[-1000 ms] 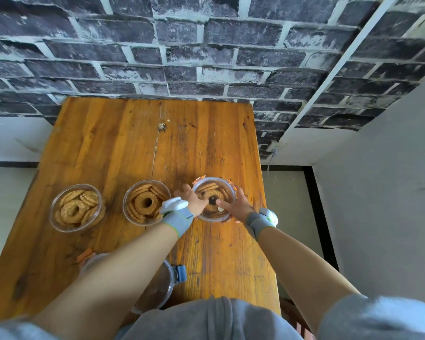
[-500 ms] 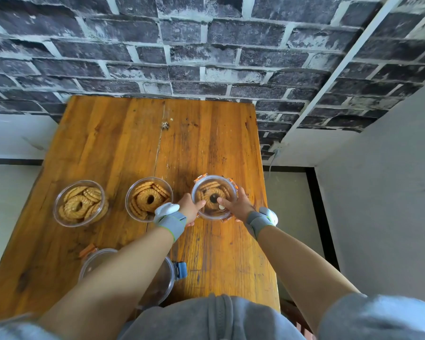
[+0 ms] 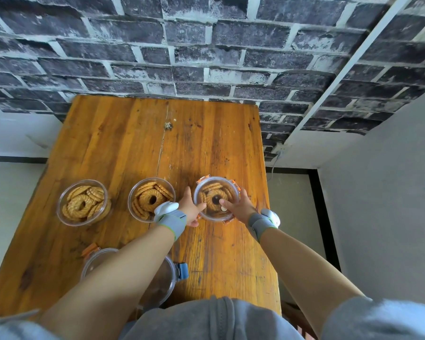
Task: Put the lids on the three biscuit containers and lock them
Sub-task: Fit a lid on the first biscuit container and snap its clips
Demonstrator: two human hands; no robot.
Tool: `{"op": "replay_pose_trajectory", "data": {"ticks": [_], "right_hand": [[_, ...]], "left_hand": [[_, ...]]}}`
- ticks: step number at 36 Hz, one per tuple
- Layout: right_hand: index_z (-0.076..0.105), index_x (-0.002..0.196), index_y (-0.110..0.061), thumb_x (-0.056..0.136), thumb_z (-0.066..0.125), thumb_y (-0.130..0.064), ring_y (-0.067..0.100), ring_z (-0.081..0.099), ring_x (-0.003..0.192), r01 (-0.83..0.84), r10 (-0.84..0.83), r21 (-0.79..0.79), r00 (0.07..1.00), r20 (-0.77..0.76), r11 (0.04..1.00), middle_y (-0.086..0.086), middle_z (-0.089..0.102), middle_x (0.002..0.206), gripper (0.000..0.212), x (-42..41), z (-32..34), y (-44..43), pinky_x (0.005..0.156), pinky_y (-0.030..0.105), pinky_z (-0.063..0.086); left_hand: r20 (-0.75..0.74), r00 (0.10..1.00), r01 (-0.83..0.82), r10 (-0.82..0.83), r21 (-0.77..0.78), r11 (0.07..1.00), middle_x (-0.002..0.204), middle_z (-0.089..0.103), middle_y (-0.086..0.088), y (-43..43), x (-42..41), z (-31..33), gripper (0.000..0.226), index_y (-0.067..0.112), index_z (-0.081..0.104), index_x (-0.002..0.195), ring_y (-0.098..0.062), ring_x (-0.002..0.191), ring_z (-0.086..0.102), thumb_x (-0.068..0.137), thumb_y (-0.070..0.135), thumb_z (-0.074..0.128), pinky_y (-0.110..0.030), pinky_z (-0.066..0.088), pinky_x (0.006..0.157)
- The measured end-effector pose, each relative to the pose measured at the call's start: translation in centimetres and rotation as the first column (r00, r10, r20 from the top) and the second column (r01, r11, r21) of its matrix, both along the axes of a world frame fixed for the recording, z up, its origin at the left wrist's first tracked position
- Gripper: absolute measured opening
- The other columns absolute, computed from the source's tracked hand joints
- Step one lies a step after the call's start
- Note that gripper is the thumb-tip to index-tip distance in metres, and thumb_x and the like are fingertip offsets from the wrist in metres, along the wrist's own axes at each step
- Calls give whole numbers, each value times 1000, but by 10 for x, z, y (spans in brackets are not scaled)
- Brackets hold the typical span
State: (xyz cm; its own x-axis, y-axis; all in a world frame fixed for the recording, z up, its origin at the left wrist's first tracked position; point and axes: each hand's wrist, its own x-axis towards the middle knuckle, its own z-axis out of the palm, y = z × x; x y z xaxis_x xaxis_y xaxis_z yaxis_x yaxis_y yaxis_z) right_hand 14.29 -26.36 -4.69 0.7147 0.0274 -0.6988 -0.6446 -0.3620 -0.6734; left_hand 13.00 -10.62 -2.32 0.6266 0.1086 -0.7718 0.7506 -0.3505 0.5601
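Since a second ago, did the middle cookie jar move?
No. The middle cookie jar still sits in the same spot, across the tabletop crack; only the camera shifted slightly.

Your wooden table (image 3: 123, 143) carries three round clear biscuit containers in a row, the left container (image 3: 84, 202) and middle container (image 3: 150, 198) open, the right container (image 3: 216, 198) lidded, with two loose clear lids (image 3: 166, 278) stacked near its front edge.
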Motion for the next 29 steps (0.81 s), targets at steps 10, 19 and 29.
{"op": "replay_pose_trajectory", "data": {"ticks": [10,19,29], "right_hand": [[21,146,-15,79,72,-33,33,50,127,-23,22,-39,999,-26,999,16,48,141,85,2,-1,-1,102,50,46],[30,142,-9,90,48,-48,35,62,95,-24,8,-302,998,-57,953,19,57,128,68,-11,2,10,75,38,52],[46,130,2,87,38,-63,29,57,80,197,-223,-209,969,-107,958,17,60,115,78,-73,-1,45,48,26,45]], "left_hand": [[29,1000,4,-3,-13,1000,136,47,-17,0,-2,1,73,24,6,151,-11,61,49,94,17,51,-25,51,55],[35,991,123,-127,95,988,66,54,-3,11,-16,5,72,14,24,146,-14,47,47,87,40,57,-22,42,43],[55,980,168,-192,294,941,116,64,-21,81,-81,16,11,2,65,84,-32,112,58,83,13,65,-32,42,90]]}}
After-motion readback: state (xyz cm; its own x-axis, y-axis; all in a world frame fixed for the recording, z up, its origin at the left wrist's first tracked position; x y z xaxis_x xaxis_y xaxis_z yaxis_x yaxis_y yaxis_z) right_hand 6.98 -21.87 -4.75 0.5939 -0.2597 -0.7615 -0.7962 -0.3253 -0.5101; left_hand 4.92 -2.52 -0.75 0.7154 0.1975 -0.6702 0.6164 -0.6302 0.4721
